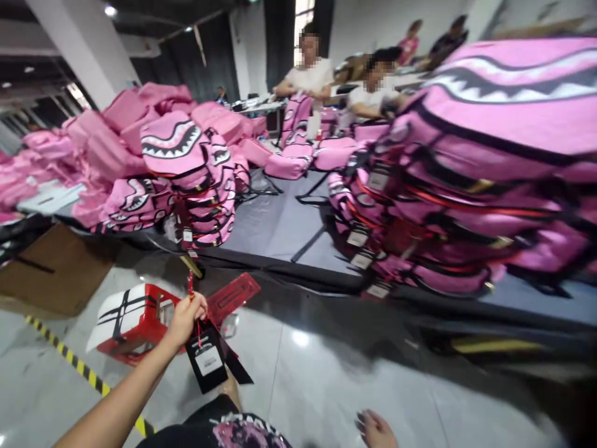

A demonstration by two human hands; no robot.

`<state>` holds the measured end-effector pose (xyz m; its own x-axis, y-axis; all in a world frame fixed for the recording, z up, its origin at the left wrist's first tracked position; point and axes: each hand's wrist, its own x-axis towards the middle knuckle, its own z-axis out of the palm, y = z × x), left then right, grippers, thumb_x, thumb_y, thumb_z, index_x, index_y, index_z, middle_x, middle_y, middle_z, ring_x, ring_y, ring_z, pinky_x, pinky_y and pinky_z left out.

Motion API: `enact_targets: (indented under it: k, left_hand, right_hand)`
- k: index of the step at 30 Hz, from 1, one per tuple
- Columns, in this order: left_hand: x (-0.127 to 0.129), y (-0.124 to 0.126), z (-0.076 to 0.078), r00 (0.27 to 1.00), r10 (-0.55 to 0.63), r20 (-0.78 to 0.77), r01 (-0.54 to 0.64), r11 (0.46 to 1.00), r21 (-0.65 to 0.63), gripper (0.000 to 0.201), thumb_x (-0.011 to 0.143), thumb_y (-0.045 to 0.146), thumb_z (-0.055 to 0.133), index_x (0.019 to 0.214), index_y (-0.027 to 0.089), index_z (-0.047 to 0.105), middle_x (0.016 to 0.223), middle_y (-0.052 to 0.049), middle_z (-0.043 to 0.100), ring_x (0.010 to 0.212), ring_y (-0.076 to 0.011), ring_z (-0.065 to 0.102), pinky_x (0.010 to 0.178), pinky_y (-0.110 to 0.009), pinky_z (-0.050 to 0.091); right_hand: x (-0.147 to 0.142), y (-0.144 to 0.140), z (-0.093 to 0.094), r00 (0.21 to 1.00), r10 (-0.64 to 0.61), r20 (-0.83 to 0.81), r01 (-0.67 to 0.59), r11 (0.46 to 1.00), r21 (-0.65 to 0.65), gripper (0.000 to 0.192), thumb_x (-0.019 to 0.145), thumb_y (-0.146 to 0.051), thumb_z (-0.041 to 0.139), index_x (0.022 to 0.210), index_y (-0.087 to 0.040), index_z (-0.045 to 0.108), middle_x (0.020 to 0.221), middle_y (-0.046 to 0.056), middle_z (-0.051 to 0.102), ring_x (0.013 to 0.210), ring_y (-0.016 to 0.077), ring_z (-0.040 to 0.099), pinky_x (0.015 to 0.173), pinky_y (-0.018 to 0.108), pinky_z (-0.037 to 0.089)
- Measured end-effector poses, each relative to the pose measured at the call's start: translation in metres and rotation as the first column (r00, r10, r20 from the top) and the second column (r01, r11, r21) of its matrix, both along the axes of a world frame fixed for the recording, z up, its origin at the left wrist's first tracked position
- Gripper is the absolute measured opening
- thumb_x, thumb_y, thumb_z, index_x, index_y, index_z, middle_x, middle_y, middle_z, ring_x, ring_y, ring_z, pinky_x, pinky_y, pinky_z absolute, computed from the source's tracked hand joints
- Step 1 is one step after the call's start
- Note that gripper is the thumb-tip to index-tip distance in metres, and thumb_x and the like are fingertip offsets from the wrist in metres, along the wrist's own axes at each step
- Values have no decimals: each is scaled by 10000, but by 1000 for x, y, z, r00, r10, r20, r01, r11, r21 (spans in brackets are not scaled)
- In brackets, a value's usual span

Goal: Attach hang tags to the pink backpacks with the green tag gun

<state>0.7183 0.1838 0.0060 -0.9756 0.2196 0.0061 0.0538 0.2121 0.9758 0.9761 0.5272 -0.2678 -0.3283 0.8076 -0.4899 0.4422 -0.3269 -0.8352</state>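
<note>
My left hand (189, 314) is closed in front of me. From it hangs a bunch of black hang tags (206, 359) on a red string, the front one with a white barcode label. A thin red stick-like piece (190, 281) pokes up from the same fist; its kind is unclear. Beside the hand is a flat red piece with a slot (233, 295), and I cannot tell if it is held. Low at the frame's bottom, my right hand (377, 429) hangs over the floor, fingers apart and holding nothing visible.
Pink backpacks with shark-mouth prints stand stacked on the grey table (265, 233), a left stack (196, 180) and a large right stack (489, 168). A red and white stool (135, 317) and a cardboard box (56, 270) sit on the floor. Several people work behind.
</note>
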Motion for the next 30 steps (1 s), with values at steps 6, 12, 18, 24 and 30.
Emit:
enact_targets:
  k: [6,12,18,24,30]
  left_hand:
    - [-94,-143,23,957,268,-116,-262,963,58,552,791,720,587,690,180,540,484,78,351,488,-89,368,531,-227,341]
    - [-163,-175,27,961,239,-140,-245,969,-27,467,869,608,524,699,175,564,541,41,424,497,-98,378,508,-239,318]
    - [-214,-135,33,988,112,-110,-133,970,-202,309,933,397,463,756,173,581,667,-18,577,615,-142,513,605,-271,383]
    - [-264,-97,38,985,162,-65,-174,932,-319,294,900,186,384,1144,160,547,824,-49,660,685,-172,580,695,-310,441]
    - [-318,-106,28,966,256,-26,-250,915,-316,256,889,305,407,975,188,618,932,-74,684,857,-204,623,860,-336,484]
  right_hand:
    - [-202,-104,37,930,361,-76,-362,932,1,412,857,-534,652,1061,-180,606,1080,87,663,964,247,691,672,383,608]
    - [-366,-168,125,729,643,-234,-638,763,109,549,733,-647,659,1062,-208,666,995,80,744,912,246,718,863,387,577]
    - [-490,-259,279,97,923,-372,-702,328,632,310,813,-437,684,1059,-263,759,1187,83,713,1183,269,610,1101,482,418]
    - [-564,-306,299,-39,832,-554,-839,274,471,102,813,-303,695,852,-234,760,1059,70,736,1051,234,658,996,421,485]
    - [-612,-323,301,-103,872,-479,-801,213,560,97,850,-269,650,847,-222,734,1160,85,711,1139,242,619,1061,444,427]
